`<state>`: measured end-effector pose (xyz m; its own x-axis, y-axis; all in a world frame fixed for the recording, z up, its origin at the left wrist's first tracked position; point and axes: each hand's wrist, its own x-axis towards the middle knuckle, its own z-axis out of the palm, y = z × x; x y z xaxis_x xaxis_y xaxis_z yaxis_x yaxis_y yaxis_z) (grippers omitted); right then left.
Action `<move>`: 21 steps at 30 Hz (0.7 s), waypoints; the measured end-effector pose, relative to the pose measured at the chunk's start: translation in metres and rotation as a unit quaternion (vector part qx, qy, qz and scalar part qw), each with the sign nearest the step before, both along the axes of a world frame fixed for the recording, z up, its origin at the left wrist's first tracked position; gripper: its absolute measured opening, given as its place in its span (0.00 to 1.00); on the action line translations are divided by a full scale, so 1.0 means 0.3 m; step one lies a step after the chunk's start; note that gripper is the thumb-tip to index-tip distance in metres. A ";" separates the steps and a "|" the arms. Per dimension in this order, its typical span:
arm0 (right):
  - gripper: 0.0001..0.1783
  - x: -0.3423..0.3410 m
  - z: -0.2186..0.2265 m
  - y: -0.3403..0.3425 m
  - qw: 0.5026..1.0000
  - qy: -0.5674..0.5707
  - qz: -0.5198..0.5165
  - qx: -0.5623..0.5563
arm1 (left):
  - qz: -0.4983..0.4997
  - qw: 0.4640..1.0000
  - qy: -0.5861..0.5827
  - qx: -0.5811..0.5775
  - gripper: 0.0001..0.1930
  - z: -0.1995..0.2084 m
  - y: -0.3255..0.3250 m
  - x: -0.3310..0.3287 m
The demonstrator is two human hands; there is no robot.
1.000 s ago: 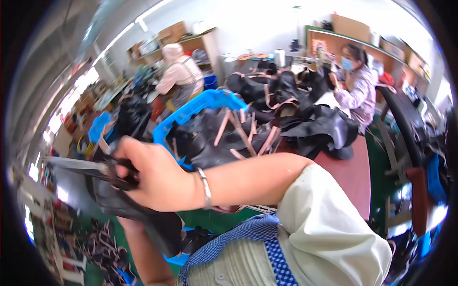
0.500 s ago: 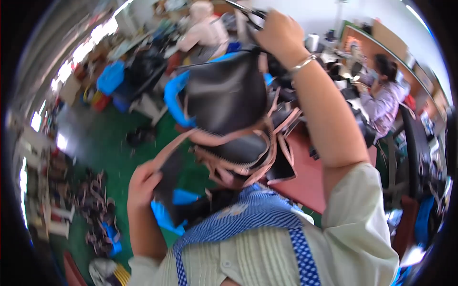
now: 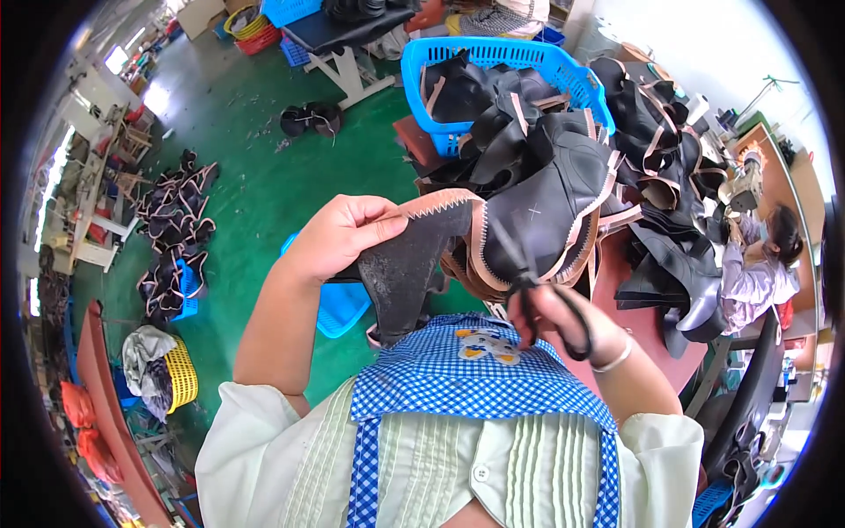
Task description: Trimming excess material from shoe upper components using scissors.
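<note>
The head view looks down over the person's chest, where a blue-and-white checked apron (image 3: 475,387) lies over a pale pleated shirt (image 3: 422,475).

The left hand (image 3: 339,238) is raised in front of the body with its fingers closed on a dark cut piece of black material (image 3: 409,264), pinching it near the upper edge, where a pinkish zigzag trim runs along the top. The piece hangs down from that grip toward the apron.

The right hand (image 3: 563,321) is closed through the handles of black scissors (image 3: 528,282), whose blades point up toward the trimmed edge of a second, larger black piece (image 3: 550,207) just beside the first. A silver bangle (image 3: 616,356) sits on the right wrist.

Behind both hands, a reddish-brown desk (image 3: 651,326) carries a heap of black pieces with pink edging (image 3: 651,132). A blue plastic basket (image 3: 502,57) at its far end holds more of the same.

On the green floor (image 3: 255,167) to the left, further dark pieces lie in a loose pile (image 3: 176,211), and a yellow basket (image 3: 180,374) stands near the lower left. Another blue basket (image 3: 343,304) shows beneath the left forearm.

At the right edge, another person in a lilac sleeve (image 3: 753,282) bends over the desk.
</note>
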<state>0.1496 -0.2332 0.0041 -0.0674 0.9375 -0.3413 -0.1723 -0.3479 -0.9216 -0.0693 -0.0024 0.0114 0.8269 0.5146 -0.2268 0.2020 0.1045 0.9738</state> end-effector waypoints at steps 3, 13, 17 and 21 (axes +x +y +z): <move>0.29 -0.023 -0.047 0.063 0.999 -0.027 0.039 -0.021 | -0.040 0.998 0.018 0.038 0.09 0.003 -0.007 0.003; 0.32 -0.086 -0.026 0.167 0.981 -0.084 -0.174 0.020 | 0.118 0.987 0.002 0.106 0.16 -0.019 -0.024 -0.115; 0.18 -0.195 0.018 0.191 0.931 -0.194 -0.180 0.250 | 0.279 0.893 -0.326 -0.138 0.18 0.115 -0.042 -0.136; 0.40 -0.300 0.168 0.267 0.883 -0.310 -0.106 0.337 | 0.227 0.880 -0.381 -0.169 0.16 0.253 -0.230 -0.037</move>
<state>0.0595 -0.1531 0.0546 0.1372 0.9111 0.3888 0.4416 0.2951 -0.8473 -0.0804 -0.0714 0.0874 0.5318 0.8407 0.1017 -0.6337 0.3154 0.7064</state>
